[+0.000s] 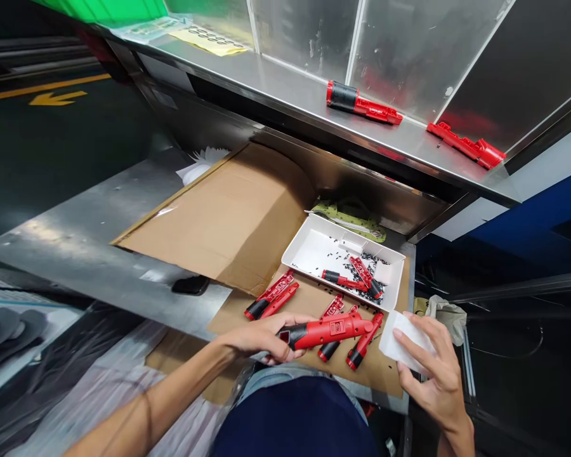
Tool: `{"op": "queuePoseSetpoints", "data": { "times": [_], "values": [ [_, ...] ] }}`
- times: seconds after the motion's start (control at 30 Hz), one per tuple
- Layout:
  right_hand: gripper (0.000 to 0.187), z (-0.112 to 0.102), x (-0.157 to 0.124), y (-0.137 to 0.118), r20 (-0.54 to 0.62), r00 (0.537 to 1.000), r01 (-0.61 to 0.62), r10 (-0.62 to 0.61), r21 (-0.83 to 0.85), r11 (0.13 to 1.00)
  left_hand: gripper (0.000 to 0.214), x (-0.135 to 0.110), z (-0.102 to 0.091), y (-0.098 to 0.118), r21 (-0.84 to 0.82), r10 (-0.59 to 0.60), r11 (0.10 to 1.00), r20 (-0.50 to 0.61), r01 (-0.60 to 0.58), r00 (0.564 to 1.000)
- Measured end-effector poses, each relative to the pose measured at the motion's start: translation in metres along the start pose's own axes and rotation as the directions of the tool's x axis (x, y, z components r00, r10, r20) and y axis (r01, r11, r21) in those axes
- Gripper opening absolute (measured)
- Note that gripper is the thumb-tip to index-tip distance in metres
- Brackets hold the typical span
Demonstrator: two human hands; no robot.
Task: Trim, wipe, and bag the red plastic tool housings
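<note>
My left hand (269, 339) is wrapped round the black end of a red and black plastic housing (330, 330), which points to the right above the bench. Between the fingers and thumb of my right hand (431, 362) is a white sheet or cloth (406, 341); its material is hard to tell. Below and behind the held housing lie several similar parts, one of them a red and black housing (364, 343) on the cardboard. Just beyond, a white tray (292, 254) holds small black pieces (378, 263) and more red and black parts (364, 276).
A large cardboard sheet (219, 216) leans on the left of the metal bench (90, 216). More red and black parts (273, 298) lie near its corner. On the raised metal shelf (276, 79) rest two housings, one all red (466, 145). A dark phone-like object (190, 285) sits at the bench edge.
</note>
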State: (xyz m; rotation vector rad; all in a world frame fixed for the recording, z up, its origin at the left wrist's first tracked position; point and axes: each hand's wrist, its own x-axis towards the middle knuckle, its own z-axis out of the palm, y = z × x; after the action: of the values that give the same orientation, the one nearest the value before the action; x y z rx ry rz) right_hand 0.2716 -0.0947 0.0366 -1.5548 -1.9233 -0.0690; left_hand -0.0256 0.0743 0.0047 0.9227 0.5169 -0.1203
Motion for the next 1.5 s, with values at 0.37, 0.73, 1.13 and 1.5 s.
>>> {"op": "queuePoseSetpoints", "data": {
  "times": [0.37, 0.73, 1.13, 1.5],
  "values": [
    [0.046, 0.019, 0.024, 0.005, 0.079, 0.994, 0.077, -0.071, -0.077, 0.994, 0.075, 0.003, 0.004, -0.003, 0.302, 0.204, 0.937, -0.059, -0.177, 0.977],
    [0.04, 0.039, -0.018, 0.027, 0.016, 0.996, -0.087, 0.088, -0.041, 0.995, 0.069, 0.056, -0.02, -0.105, 0.761, 0.451, 0.522, -0.629, 0.385, 0.633],
    [0.046, 0.045, -0.01, 0.017, 0.011, 0.999, -0.031, 0.031, -0.02, 0.999, 0.043, 0.041, -0.059, -0.161, 0.648, 0.715, 0.406, -0.664, 0.644, 0.217],
    [0.044, 0.056, -0.001, 0.01, 0.057, 0.998, -0.025, 0.023, 0.03, 0.999, 0.042, 0.051, -0.063, -0.206, 0.766, 0.765, 0.343, -0.564, 0.544, 0.311]
  ]
}}
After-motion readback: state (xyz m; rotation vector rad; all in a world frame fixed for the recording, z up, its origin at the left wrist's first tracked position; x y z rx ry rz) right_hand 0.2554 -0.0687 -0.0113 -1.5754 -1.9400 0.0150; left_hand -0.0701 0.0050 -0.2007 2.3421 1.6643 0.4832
